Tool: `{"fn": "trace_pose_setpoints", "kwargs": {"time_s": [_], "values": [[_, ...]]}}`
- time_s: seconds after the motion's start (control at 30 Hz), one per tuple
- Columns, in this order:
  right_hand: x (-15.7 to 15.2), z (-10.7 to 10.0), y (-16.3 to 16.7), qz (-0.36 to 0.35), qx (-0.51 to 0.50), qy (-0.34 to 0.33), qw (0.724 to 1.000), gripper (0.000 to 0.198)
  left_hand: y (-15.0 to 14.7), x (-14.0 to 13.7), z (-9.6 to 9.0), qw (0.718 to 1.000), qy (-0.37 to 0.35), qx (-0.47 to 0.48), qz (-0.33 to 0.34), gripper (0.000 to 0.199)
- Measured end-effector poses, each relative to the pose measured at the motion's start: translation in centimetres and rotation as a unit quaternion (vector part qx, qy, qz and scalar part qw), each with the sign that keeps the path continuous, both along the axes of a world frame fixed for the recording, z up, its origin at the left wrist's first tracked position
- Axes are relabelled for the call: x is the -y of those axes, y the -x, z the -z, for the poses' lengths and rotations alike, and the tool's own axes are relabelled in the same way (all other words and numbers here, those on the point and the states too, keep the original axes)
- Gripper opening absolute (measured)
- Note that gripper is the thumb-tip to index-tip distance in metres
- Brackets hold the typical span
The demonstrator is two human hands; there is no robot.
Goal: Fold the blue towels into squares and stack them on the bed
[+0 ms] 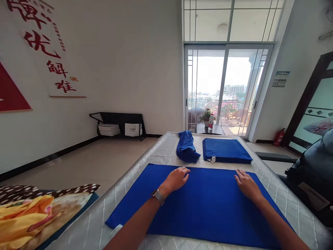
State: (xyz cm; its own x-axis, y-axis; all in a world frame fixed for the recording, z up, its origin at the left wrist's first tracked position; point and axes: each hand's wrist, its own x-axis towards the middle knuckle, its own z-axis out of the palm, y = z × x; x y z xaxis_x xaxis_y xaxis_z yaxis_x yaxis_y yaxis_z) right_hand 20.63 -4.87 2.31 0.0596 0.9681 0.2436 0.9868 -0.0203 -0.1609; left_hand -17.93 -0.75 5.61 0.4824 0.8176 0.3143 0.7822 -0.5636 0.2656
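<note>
A blue towel (pixel 205 205) lies spread flat on the white quilted mattress (pixel 166 147), with a pale tag showing at its near left corner. Over its far edge, left of the middle, is my left hand (pixel 174 178), fingers loosely bent and thumb apart, holding nothing. My right hand (pixel 246 184) rests flat near the far right corner of the same towel, fingers stretched out. Beyond the far edge sits a neat stack of folded blue towels (pixel 225 149) with a white label. Left of that stack lies a bunched blue towel (pixel 186 147).
Yellow patterned bedding (pixel 39 222) lies at lower left. A dark padded object (pixel 316 166) stands close on the right. Past the mattress, a small table (pixel 203 129) holds a bottle (pixel 210 121) and a plant. A black rack (pixel 122 118) with white boxes stands against the wall.
</note>
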Motion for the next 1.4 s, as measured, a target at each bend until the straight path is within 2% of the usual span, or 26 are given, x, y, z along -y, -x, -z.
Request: {"fn": "trace_pose_setpoints", "kwargs": {"time_s": [0.1, 0.2, 0.3, 0.4, 0.57, 0.8, 1.03, 1.27, 1.4], "values": [[-0.6, -1.5, 6.8, -0.071, -0.024, 0.015, 0.997, 0.059, -4.0, -0.9, 0.9, 1.000, -0.027, 0.005, -0.007, 0.038], [-1.7, -2.3, 12.9, -0.126, -0.039, 0.033, 0.991, 0.058, -6.6, -1.8, 2.8, 0.997, -0.064, 0.011, -0.039, 0.041], [-2.8, -2.1, 16.8, -0.155, -0.055, 0.057, 0.985, 0.060, -7.1, -2.6, 5.0, 0.993, -0.109, -0.011, -0.043, 0.044], [-3.6, -0.8, 18.4, -0.152, -0.067, 0.077, 0.983, 0.062, -6.0, -3.4, 6.4, 0.991, -0.118, -0.050, -0.024, 0.045], [-3.7, 0.8, 18.5, -0.127, -0.060, 0.062, 0.988, 0.065, -4.9, -3.9, 7.0, 0.992, -0.106, -0.073, -0.012, 0.045], [-3.5, 0.7, 18.4, -0.124, -0.060, 0.071, 0.988, 0.064, -5.3, -3.5, 7.3, 0.991, -0.092, -0.101, 0.012, 0.049], [-3.9, 0.9, 17.9, -0.095, -0.031, 0.116, 0.988, 0.068, -5.1, -3.6, 7.0, 0.991, -0.064, -0.113, 0.007, 0.052], [-3.6, 0.9, 15.7, -0.062, -0.014, 0.125, 0.990, 0.070, -4.9, -3.9, 7.0, 0.995, -0.036, -0.089, -0.014, 0.051], [-3.1, 1.0, 12.7, -0.034, 0.005, 0.132, 0.991, 0.070, -4.2, -4.0, 6.9, 0.995, -0.027, -0.085, -0.035, 0.052]]}}
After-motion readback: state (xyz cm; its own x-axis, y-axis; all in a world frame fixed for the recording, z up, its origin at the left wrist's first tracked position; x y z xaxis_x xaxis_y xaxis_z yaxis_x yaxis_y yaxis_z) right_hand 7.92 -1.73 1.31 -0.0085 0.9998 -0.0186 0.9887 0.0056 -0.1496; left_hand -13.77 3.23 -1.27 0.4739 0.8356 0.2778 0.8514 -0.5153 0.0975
